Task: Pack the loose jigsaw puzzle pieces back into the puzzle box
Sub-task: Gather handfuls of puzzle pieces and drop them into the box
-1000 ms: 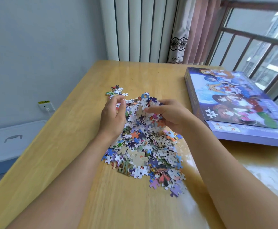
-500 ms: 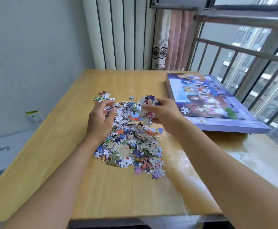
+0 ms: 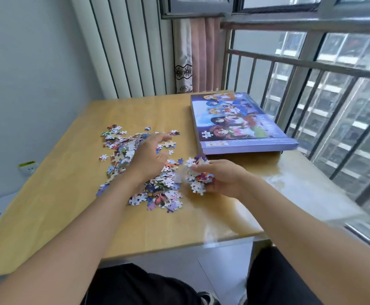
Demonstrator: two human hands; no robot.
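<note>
Wooden table (image 3: 73, 208) under both forearms, which reach forward from the near edge. Left arm angles in toward the middle; right arm runs alongside it, more to the right, wrist bent slightly inward.

Puzzle box (image 3: 239, 122), purple with a cartoon picture on top, lies flat and closed beyond the right hand, well apart from the left hand, near the window railing (image 3: 311, 69).

Pile of puzzle pieces (image 3: 135, 170) spreads beneath and around the left hand, reaching to just left of the right hand. A few strays sit beyond the left fingertips.

Left hand (image 3: 151, 157): palm down over the pile, fingers loosely spread and slightly bent, pointing away toward the far strays. Blurred; cannot tell whether the fingers touch the pieces. Nothing visibly gripped.

Right hand (image 3: 219, 177): fingers curled round a handful of pieces (image 3: 196, 175), thumb on top, the clump bulging out on the side facing the left hand. Hand sits between the pile and the box, just short of the box's near edge.
</note>
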